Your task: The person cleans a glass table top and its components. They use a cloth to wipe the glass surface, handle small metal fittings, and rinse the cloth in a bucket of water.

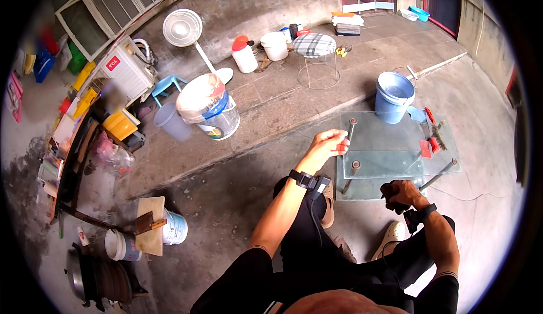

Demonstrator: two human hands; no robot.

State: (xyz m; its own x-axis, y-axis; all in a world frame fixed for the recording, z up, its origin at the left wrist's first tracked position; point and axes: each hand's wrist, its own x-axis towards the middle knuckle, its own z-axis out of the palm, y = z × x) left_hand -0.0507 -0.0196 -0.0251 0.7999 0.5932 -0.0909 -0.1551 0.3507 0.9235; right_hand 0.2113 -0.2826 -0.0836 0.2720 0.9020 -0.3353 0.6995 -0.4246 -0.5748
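Note:
My left hand (324,146) is by the left edge of a low glass table (386,133). Its fingers are half curled with small gaps between them, and nothing shows in them. My right hand (406,193) grips a dark, crumpled cloth-like thing (393,196) in front of the table's near edge. The table has metal legs (441,173) and a second glass pane lower down. On its right part lie a red-handled brush (437,138), a red piece (425,149) and a blue cloth (416,114).
A blue bucket (393,102) stands at the table's far side. Beyond a raised step are a round stool (314,44), a white fan (182,27) and a covered clear tub (218,121). To the left, a board (150,229) with a cleaver (145,223) rests by paint buckets (174,228).

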